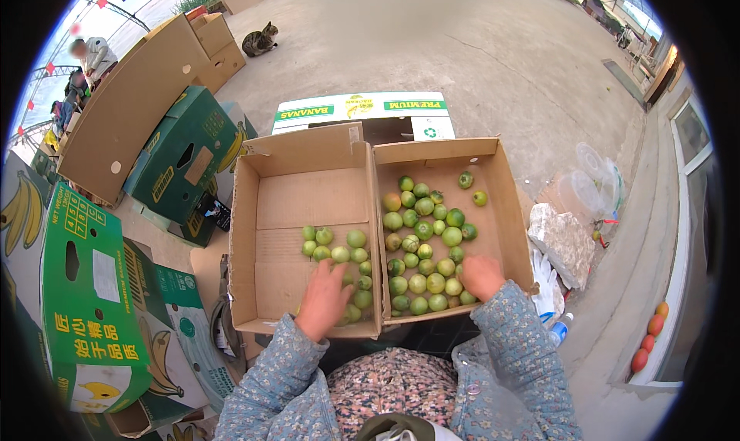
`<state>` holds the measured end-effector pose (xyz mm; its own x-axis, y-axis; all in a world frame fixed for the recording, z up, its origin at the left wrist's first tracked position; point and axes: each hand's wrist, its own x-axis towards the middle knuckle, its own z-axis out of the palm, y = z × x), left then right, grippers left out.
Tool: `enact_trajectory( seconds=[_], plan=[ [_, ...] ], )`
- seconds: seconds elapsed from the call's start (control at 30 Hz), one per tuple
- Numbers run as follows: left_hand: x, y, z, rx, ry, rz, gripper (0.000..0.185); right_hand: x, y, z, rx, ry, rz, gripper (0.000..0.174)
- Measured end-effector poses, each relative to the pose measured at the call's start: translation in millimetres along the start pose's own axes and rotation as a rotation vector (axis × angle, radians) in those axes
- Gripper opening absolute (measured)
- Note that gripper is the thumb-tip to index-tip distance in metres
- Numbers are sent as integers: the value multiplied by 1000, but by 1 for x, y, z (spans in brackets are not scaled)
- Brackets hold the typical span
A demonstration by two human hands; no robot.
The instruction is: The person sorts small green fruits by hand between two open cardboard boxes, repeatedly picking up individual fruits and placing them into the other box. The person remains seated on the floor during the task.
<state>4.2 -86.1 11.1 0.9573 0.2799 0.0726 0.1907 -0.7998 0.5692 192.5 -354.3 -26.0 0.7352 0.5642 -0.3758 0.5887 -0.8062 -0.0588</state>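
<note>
Two open cardboard boxes stand side by side before me. Inside the left cardboard box (245,238), green tomatoes (340,254) lie mostly along the right side. My left hand (326,296) reaches over them with fingers pointing down; whether it grips a tomato cannot be seen. The right cardboard box (511,233) holds many green tomatoes (424,230), some striped, one tinged orange. My right hand (483,277) is low at that box's right side, fingers curled beside the tomatoes; what lies under the fingers is hidden.
Banana cartons (87,302) are stacked at the left, near a long cardboard panel (139,94). A white and green carton (361,105) stands beyond the boxes. Right are a stone block (559,244), white gloves (543,282), a bottle (561,329) and red tomatoes (647,342). A cat (260,40) sits farther off.
</note>
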Motion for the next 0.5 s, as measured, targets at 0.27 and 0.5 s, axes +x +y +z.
enact_trajectory(
  seconds=[0.27, 0.5],
  plan=[
    [-1, 39, -5, -285, 41, 188, 51, -41, -30, -54, 379, 179, -86, 29],
    [-5, 55, 2, -432, -144, 194, 49, -53, -65, -56, 1048, 69, -325, 38]
  ],
)
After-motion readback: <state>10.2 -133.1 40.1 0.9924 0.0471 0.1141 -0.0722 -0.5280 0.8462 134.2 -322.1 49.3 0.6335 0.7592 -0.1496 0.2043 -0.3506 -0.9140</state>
